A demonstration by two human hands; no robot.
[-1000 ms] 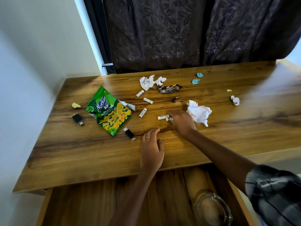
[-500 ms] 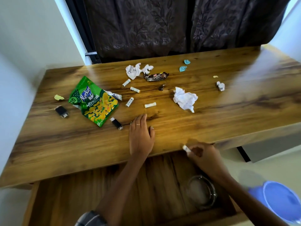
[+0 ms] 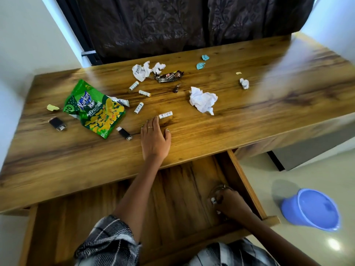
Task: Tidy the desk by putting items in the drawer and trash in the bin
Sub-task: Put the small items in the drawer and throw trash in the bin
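Right hand (image 3: pixel 231 203) in open drawer (image 3: pixel 247 187), fingers pinching small white battery (image 3: pixel 213 200); left hand (image 3: pixel 154 140) flat on surface (image 3: pixel 249 120), fingers relaxed.

- A room in a home: a wooden tabletop (image 3: pixel 249 120) stands against dark patterned curtains (image 3: pixel 172 25) and plain white walls (image 3: pixel 28 35).
- A snack packet (image 3: pixel 95 109) and crumpled paper (image 3: pixel 203 99) litter it.
- A blue plastic bin (image 3: pixel 311 210) sits on pale floor tiles (image 3: pixel 307 169).

Daylight from my right glares across the desk (image 3: pixel 288 77) top's far right; edges bow and smear, and my bucket (image 3: pixel 311 210) casts a soft shadow leftward.
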